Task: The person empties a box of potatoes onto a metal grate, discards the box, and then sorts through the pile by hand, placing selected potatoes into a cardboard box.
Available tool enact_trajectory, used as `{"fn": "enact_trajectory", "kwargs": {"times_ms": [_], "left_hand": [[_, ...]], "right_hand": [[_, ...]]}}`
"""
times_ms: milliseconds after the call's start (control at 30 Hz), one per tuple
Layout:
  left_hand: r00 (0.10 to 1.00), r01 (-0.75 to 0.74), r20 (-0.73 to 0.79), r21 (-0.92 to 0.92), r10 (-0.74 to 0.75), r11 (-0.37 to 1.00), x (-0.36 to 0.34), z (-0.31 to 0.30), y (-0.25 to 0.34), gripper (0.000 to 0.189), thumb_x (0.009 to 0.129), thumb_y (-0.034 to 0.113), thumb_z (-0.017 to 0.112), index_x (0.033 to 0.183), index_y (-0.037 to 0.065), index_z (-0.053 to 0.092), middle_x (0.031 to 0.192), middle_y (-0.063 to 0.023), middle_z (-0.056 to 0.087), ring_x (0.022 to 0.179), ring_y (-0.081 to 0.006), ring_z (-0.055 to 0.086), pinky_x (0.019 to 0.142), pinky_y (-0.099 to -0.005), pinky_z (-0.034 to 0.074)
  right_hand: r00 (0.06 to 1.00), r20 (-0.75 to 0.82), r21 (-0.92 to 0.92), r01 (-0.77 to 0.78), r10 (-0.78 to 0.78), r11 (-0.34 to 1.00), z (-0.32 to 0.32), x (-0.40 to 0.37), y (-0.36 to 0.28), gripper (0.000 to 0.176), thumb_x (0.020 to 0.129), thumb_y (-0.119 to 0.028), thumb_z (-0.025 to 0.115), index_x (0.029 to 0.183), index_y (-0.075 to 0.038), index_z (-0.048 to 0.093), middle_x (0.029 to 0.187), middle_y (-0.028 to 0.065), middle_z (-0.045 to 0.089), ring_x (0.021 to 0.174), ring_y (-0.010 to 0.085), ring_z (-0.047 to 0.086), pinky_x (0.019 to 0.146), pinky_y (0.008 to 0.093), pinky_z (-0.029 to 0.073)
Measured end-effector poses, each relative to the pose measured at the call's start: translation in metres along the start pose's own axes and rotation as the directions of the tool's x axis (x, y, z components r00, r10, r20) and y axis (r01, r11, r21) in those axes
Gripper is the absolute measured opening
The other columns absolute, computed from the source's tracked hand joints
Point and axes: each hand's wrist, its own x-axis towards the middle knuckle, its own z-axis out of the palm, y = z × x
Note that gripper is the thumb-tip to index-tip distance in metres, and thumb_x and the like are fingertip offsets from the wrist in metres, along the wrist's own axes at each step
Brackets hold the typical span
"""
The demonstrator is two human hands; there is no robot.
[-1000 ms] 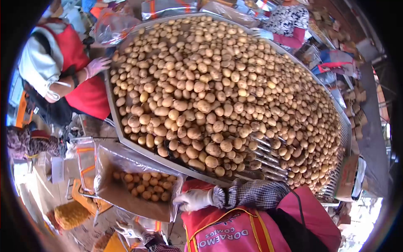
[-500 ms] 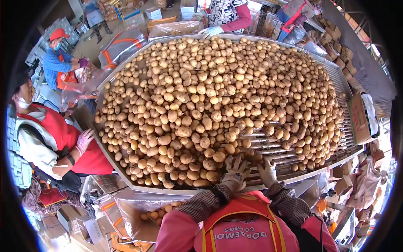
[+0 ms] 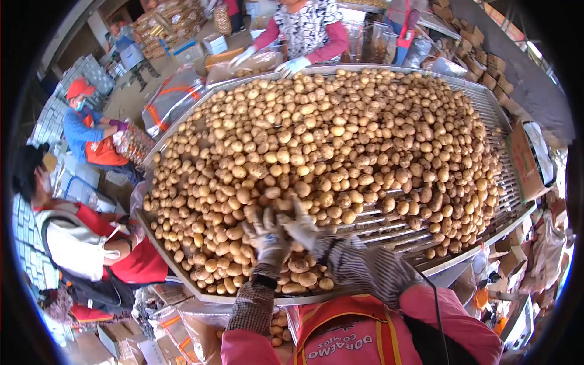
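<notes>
A large metal sorting table (image 3: pixel 389 240) with slats on its right part carries a heap of potatoes (image 3: pixel 292 146). Over the front left part of the heap, my left hand (image 3: pixel 266 234) is gloved, its fingers spread on the potatoes. Close beside it on the right, my right hand (image 3: pixel 301 228), also gloved, lies among the potatoes with its fingers stretched out, pointing up and left. Neither hand is wrapped round a potato. Checked sleeves cover both forearms.
Across the table a person (image 3: pixel 310 30) in white gloves stands at the rim. Another person (image 3: pixel 91 237) in a red apron is at the left edge. A carton (image 3: pixel 526 161) stands at the right end. Below the front rim, a bag (image 3: pixel 277 334) holds potatoes.
Both my hands have moved left and farther in, from the slats onto the heap. The head view has shifted. The person across now has both hands near the far rim.
</notes>
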Motion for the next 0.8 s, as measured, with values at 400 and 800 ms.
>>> {"fn": "enact_trajectory", "kwargs": {"times_ms": [400, 800], "left_hand": [[0.942, 0.332, 0.054, -0.275, -0.33, 0.902, 0.031, -0.017, -0.064, 0.072, 0.09, 0.055, 0.059, 0.155, 0.028, 0.042, 0.167, -0.0131, 0.023, 0.145, -0.0366, 0.037, 0.122, -0.0594, 0.016], [0.974, 0.172, -0.121, -0.167, -0.193, 0.971, 0.069, 0.016, -0.08, 0.067, 0.078, 0.058, 0.067, 0.131, 0.016, 0.061, 0.153, -0.0257, 0.031, 0.135, -0.0445, 0.038, 0.111, -0.0599, 0.031]], "right_hand": [[0.897, 0.118, -0.452, 0.43, -0.426, 0.781, -0.122, 0.06, 0.016, 0.054, 0.096, -0.022, 0.065, 0.146, -0.012, 0.048, 0.139, 0.0156, 0.053, 0.106, 0.0246, 0.063, 0.088, 0.0358, 0.059], [0.785, -0.294, -0.926, -0.094, -0.545, 0.365, -0.402, 0.258, -0.139, 0.074, 0.092, -0.053, 0.06, 0.153, -0.015, 0.04, 0.162, 0.0212, 0.031, 0.145, 0.038, 0.038, 0.118, 0.048, 0.033]]}}
